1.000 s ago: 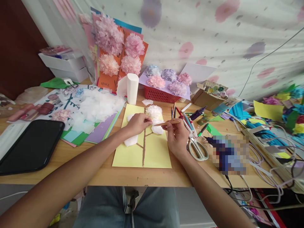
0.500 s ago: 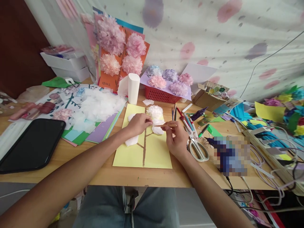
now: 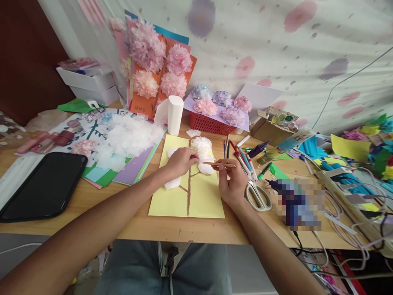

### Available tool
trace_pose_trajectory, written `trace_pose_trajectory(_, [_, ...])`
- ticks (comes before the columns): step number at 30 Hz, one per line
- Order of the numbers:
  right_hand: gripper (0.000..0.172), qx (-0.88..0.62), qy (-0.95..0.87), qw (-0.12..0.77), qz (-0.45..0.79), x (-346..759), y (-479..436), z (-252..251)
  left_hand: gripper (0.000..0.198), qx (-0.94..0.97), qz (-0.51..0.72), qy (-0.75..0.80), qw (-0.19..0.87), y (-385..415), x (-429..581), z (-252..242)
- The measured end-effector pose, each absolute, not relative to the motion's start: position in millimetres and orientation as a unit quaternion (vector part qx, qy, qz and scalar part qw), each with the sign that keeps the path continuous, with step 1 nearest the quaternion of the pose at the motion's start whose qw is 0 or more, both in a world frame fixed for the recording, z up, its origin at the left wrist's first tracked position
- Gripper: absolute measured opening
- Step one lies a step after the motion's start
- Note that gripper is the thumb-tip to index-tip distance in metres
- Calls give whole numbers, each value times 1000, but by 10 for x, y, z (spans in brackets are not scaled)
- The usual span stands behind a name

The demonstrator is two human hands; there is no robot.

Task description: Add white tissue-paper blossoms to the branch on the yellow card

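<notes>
A yellow sheet of paper point(image 3: 202, 200) lies before me, with a brown trunk and branches drawn on it. White tissue pieces and a fluffy white tissue flower point(image 3: 202, 145) rest on its upper half. My right hand point(image 3: 233, 182) pinches a thin wooden stick point(image 3: 225, 164), which points left above the sheet. Over the upper middle of the paper, my left hand point(image 3: 183, 160) has its thumb and fingertips pressed together beside the white tissue; whatever they hold is too small to make out.
Scissors point(image 3: 258, 196), markers point(image 3: 241, 157) and a partly blurred blue tool point(image 3: 291, 200) lie to the right. A black tablet point(image 3: 43, 186) and a heap of white tissue squares point(image 3: 132, 133) are on the left. Behind stand a white roll point(image 3: 175, 116) and a red basket point(image 3: 211, 124).
The stick in my right hand has shifted slightly right, away from my left hand. My left hand keeps its pinch over the sheet. The whole view has moved slightly.
</notes>
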State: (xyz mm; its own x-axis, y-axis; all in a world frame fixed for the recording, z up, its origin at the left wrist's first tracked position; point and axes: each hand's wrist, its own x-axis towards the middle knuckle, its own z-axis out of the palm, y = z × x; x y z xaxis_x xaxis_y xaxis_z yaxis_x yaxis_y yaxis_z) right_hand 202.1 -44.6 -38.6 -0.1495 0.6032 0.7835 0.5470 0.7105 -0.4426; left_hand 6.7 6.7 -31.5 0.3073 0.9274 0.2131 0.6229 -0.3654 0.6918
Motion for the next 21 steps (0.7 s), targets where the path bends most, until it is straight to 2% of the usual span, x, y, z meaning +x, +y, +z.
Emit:
trace_pose_trajectory(6, [12,-395,-763,511,21,2009,-439,-376,15,767,304,507,250,69,64,-329])
trace_pose_trajectory(13, [11,-387,-741,547,54,2049,-445,-416,15,767,303,510,243,50,50,-310])
trace_pose_trajectory(21, [9,-390,-746,536,66,2054,-457,-417,17,778,286,517,215,5,25,-278])
